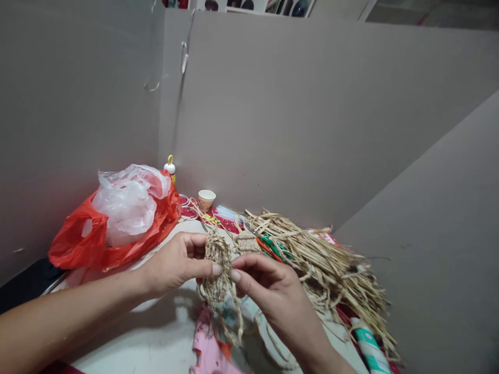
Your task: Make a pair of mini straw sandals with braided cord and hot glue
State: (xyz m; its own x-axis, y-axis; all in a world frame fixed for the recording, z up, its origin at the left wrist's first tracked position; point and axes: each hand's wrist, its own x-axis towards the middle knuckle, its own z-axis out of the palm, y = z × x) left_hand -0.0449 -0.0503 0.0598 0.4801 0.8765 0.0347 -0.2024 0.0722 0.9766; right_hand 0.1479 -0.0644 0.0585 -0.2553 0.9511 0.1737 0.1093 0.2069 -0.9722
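A small woven straw piece [217, 249], oval with braided rows, is held up above the table in front of me. My left hand [187, 262] grips it from the left, thumb across its front and fingers behind. At its right edge, my right hand [268, 291] pinches with thumb and forefinger, though what lies between the fingertips is too small to make out clearly. Loose twisted straw cords [233, 332] dangle below the piece. Just under them lies a pink glue gun-like tool [210, 348], partly hidden and blurred.
A large bundle of dry straw [331, 265] spreads to the right, with green- and orange-handled tools [273, 246] and another woven piece [248, 242] beside it. A red plastic bag [78, 234], a paper cup [206, 199] and a teal-and-white roll [370, 345] are around. Grey partitions [312, 114] enclose the table.
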